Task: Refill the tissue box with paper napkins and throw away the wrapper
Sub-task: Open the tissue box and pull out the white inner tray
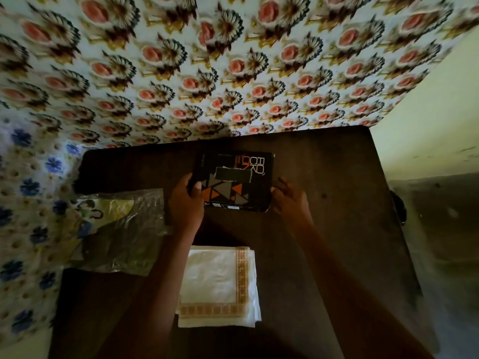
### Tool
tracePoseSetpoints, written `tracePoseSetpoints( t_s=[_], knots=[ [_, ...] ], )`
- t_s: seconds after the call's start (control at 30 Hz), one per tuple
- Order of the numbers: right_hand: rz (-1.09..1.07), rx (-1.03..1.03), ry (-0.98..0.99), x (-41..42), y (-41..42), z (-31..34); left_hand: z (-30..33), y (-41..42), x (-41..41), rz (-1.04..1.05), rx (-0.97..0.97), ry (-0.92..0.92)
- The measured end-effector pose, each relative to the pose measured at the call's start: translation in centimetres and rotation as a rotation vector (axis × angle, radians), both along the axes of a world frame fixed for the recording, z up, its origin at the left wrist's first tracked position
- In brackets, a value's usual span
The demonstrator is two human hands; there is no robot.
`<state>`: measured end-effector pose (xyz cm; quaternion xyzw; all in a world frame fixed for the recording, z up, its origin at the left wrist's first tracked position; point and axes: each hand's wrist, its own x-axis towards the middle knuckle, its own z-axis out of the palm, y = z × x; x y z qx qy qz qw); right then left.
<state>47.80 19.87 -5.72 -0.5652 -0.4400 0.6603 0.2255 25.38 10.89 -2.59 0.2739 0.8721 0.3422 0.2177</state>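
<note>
Nearest on the dark table (pixel 324 255) lies the stack of paper napkins (pixel 217 283), white with an orange patterned border, squared up between the two forearms and touched by neither hand. To its left, and a little farther away, the emptied plastic wrapper (pixel 116 231) sprawls crumpled, overhanging the table's left edge onto the flowered cloth (pixel 23 203) there.

Farther in, both hands are at the tissue box (pixel 234 181), a black carton with orange and grey triangles and a dark dispensing slot on top. The left hand (pixel 187 203) grips the box's near left corner, thumb on top and fingers wrapped around the side. The right hand (pixel 287 198) sits at the near right corner with its fingers loosely spread; whether it presses the carton or only hovers just beside it, I cannot tell.

The step in hand looks like getting the box open or steadied for loading. To do it well, I would keep the left hand's hold firm on the corner without crushing the thin card, and use the right hand to find the end flap rather than forcing napkins through the slot. The box should stay close to the stack so the whole pile can slide in flat, border edges aligned, without fanning out. The wrapper can wait at the left.

Beyond the table's far edge hangs a rose-patterned cloth (pixel 233 60).
</note>
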Motion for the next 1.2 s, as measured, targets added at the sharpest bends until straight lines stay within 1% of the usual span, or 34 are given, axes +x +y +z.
tracePoseSetpoints(
  t_s=[0.13, 0.23, 0.37, 0.47, 0.57, 0.77, 0.9, 0.97, 1.07, 1.2],
  knots=[
    [0.020, 0.009, 0.076, 0.1, 1.7, 0.3, 0.0, 0.2, 0.0, -0.011, 0.036, -0.094],
    [0.121, 0.115, 0.033, 0.5, 3.1, 1.2, -0.3, 0.2, -0.3, 0.000, 0.020, -0.113],
    [0.268, 0.221, 0.070, 0.7, 3.0, 1.6, -0.5, 0.2, -1.0, 0.047, 0.018, -0.184],
    [0.333, 0.272, 0.015, 0.3, 2.7, 1.6, -0.5, 0.3, -1.5, 0.026, 0.007, -0.172],
    [0.360, 0.319, -0.084, 0.1, 2.6, 1.1, -0.6, 0.2, -1.8, 0.030, 0.037, -0.220],
    [0.299, 0.446, -0.136, -0.8, 1.0, 1.3, -0.2, 0.3, -1.6, 0.059, 0.052, -0.227],
    [0.298, 0.478, -0.173, -0.7, 0.7, 0.6, -0.4, 0.3, -1.5, 0.058, 0.045, -0.209],
    [0.247, 0.448, -0.213, -0.2, 0.7, 0.6, -0.3, 0.4, -1.3, 0.063, 0.050, -0.212],
    [0.090, 0.391, -0.333, 1.7, 0.6, 0.2, 0.0, 0.4, -1.3, 0.058, 0.045, -0.215],
    [0.045, 0.347, -0.253, 2.6, 0.6, -0.1, 0.0, 0.3, -1.2, 0.020, 0.040, -0.159]
  ],
)
